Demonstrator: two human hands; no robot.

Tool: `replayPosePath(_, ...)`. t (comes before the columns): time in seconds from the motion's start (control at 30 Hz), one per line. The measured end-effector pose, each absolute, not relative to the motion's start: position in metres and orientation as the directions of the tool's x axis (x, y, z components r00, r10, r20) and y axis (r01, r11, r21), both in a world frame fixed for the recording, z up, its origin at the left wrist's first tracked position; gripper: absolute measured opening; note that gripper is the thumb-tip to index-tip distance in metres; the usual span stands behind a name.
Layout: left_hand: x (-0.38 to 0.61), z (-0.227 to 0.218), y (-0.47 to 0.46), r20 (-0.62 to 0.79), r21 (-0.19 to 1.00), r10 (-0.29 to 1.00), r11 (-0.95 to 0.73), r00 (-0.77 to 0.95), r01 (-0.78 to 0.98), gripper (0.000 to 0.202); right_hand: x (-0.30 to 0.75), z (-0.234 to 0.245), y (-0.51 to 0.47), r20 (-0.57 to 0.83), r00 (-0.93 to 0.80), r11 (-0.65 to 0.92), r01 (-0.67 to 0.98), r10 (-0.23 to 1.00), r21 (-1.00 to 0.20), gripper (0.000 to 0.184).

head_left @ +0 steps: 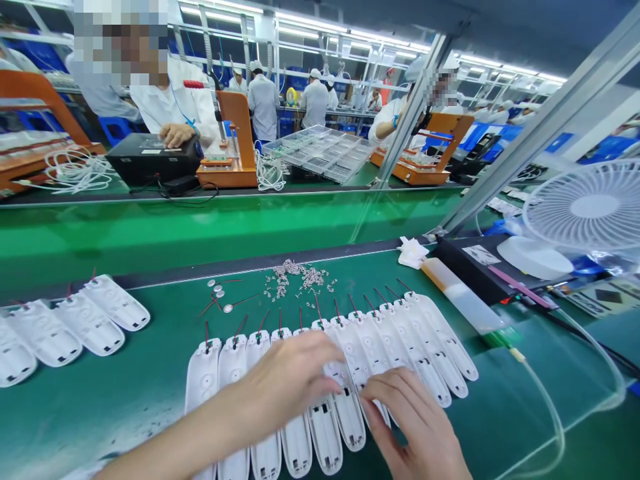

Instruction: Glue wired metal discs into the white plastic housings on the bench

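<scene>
A fanned row of several white plastic housings (425, 340) with short red wires lies on the green mat in front of me. My left hand (287, 383) rests on top of the middle housings, fingers curled down and pressed against one of them. My right hand (417, 427) comes in from the lower right, its fingers pressed together on the lower end of a housing (367, 373) beside the left hand's fingertips. A pile of small silver metal parts (299, 277) lies behind the row, with a few round discs on red wires (220, 297) to its left.
More white housings (75, 323) lie at the left. A clear glue dispenser (463, 297) with tubing, a black box (480, 263) and a white fan (587, 207) stand at the right. Across the green conveyor (200, 230), other people in white work at orange fixtures (235, 143).
</scene>
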State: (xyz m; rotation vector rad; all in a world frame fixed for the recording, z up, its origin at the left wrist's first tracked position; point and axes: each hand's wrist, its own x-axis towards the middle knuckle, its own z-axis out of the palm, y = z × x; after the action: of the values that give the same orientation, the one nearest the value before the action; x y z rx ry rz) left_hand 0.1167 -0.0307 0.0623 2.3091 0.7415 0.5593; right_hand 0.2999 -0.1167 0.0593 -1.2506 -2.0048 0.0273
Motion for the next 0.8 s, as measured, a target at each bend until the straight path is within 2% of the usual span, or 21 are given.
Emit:
replayPosePath(0.1, 0.096, 0.057, 0.007, 0.059, 0.439, 0.819, -0.535, 0.571, 0.722, 0.013, 0.318, 0.056, -0.121, 0.575, -0.203, 0.473, 0.799, 0.793, -0.371, 0.012)
replayPosePath(0.13, 0.088, 0.055, 0.020, 0.024, 0.365, 0.858, -0.486, 0.513, 0.794, 0.014, 0.325, 0.054, -0.123, 0.575, -0.193, 0.459, 0.811, 0.795, -0.363, 0.012)
replayPosePath(0.2, 0.074, 0.052, 0.042, 0.013, 0.309, 0.893, -0.432, 0.451, 0.847, 0.015, 0.338, 0.049, -0.127, 0.586, -0.163, 0.427, 0.836, 0.794, -0.345, 0.013)
replayPosePath(0.33, 0.061, 0.040, 0.059, 0.013, 0.290, 0.885, -0.449, 0.466, 0.845, 0.015, 0.350, 0.042, -0.136, 0.587, -0.139, 0.399, 0.851, 0.798, -0.342, 0.014)
replayPosePath(0.43, 0.059, 0.033, 0.061, 0.023, 0.292, 0.877, -0.465, 0.480, 0.836, 0.020, 0.347, 0.042, -0.142, 0.556, -0.213, 0.447, 0.833, 0.803, -0.326, 0.014)
replayPosePath(0.57, 0.057, 0.033, 0.064, 0.068, 0.332, 0.880, -0.464, 0.470, 0.821, 0.021, 0.341, 0.033, -0.150, 0.588, -0.277, 0.483, 0.846, 0.760, -0.226, 0.024)
replayPosePath(0.7, 0.056, 0.045, 0.061, 0.166, 0.527, 0.924, -0.379, 0.345, 0.761, 0.022, 0.338, 0.020, -0.155, 0.578, -0.303, 0.469, 0.868, 0.758, -0.160, 0.031)
replayPosePath(0.8, 0.061, 0.056, 0.052, 0.176, 0.645, 0.940, -0.334, 0.292, 0.687, 0.029, 0.338, 0.019, -0.156, 0.532, -0.346, 0.475, 0.872, 0.773, -0.122, 0.033)
